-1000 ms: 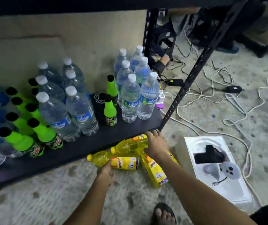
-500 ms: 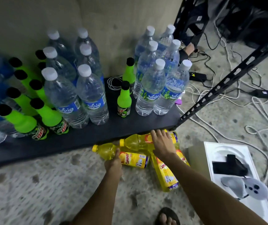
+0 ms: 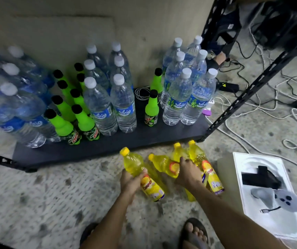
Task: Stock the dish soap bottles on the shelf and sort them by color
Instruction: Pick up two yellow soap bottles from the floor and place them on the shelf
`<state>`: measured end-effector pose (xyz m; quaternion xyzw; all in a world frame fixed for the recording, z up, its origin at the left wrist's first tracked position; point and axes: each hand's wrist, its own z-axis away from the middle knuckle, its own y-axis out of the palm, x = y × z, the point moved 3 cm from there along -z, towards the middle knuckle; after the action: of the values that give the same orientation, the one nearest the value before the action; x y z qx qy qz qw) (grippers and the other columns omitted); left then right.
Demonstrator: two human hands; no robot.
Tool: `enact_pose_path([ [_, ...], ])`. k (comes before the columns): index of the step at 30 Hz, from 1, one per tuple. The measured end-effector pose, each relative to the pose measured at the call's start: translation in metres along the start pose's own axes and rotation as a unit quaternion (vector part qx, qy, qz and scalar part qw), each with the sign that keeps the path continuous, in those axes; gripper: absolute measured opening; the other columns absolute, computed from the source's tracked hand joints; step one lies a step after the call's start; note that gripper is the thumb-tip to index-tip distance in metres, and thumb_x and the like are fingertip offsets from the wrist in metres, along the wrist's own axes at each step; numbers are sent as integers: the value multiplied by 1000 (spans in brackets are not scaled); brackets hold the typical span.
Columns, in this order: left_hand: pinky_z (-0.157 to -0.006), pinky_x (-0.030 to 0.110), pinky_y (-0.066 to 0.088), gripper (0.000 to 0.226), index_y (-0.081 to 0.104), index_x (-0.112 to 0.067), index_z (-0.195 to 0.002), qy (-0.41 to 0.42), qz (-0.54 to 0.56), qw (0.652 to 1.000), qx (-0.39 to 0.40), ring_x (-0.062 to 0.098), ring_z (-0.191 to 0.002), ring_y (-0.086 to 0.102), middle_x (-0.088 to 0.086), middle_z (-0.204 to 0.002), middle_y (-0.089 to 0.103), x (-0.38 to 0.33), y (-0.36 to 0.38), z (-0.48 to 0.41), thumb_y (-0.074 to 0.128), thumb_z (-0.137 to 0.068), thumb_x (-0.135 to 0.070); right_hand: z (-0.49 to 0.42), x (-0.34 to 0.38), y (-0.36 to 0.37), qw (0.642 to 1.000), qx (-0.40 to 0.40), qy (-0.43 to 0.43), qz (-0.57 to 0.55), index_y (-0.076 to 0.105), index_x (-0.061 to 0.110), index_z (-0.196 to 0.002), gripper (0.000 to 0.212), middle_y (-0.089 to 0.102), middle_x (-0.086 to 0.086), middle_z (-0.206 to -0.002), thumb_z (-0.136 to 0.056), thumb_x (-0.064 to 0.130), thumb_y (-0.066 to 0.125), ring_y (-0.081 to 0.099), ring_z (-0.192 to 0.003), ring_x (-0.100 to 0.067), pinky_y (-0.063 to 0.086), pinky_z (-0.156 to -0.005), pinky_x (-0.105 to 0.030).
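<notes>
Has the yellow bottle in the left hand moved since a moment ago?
Yes. The yellow bottle lay sideways; the left hand has now swung its cap toward the shelf.

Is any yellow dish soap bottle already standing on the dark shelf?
No, all four yellow bottles are off the shelf, over the floor in front of it.

You are in a makeshift stockroom.
Metal shelf (image 3: 108, 146) at twelve o'clock holds water bottles (image 3: 124, 103); loose cables (image 3: 262, 112) sprawl over concrete floor (image 3: 45, 194) at two o'clock.
</notes>
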<state>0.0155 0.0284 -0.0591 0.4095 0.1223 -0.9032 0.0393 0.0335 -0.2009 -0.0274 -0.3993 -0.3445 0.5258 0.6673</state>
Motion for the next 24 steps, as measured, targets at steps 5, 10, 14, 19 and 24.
enact_pose_path([
  [5, -74, 27, 43, 47, 68, -15, -108, 195, -233, 952, -42, 28, -102, 65, 0, -100, 65, -77, -37, 52, 84, -71, -39, 61, -12, -44, 979, -102, 30, -177, 50, 14, -114, 75, 72, -10, -100, -58, 53, 80, 67, -94, -34, 47, -66, -35],
  [10, -88, 37, 47, 75, 50, -10, -122, 301, -301, 903, -64, 31, -116, 59, 10, -124, 59, -167, -67, 134, 82, -69, -53, 111, -19, -155, 927, -243, -9, -287, 52, 15, -107, 78, 71, -8, -96, -43, 46, 85, 67, -93, -33, 51, -69, -37],
  [14, -88, 36, 49, 70, 55, -23, -119, 447, -244, 857, -81, 24, -110, 61, -1, -113, 62, -263, -91, 229, 84, -64, -55, 168, -23, -281, 835, -406, -65, -366, 52, 26, -91, 68, 60, 14, -71, -34, 53, 80, 61, -67, -16, 36, -53, -17],
  [19, -78, 26, 52, 51, 58, -47, -100, 570, -126, 810, -51, -3, -91, 64, -19, -100, 67, -385, -115, 347, 86, -59, -57, 235, -27, -428, 724, -532, -131, -420, 56, 31, -99, 70, 63, 18, -80, -41, 48, 91, 59, -72, 7, 40, -63, -1],
  [24, -77, 29, 57, 49, 68, -33, -99, 608, -60, 791, -37, -3, -84, 69, -17, -88, 74, -499, -122, 396, 85, -60, -58, 255, -34, -528, 662, -587, -123, -450, 64, 28, -106, 72, 67, 15, -83, -45, 58, 89, 62, -76, 3, 41, -67, -3],
])
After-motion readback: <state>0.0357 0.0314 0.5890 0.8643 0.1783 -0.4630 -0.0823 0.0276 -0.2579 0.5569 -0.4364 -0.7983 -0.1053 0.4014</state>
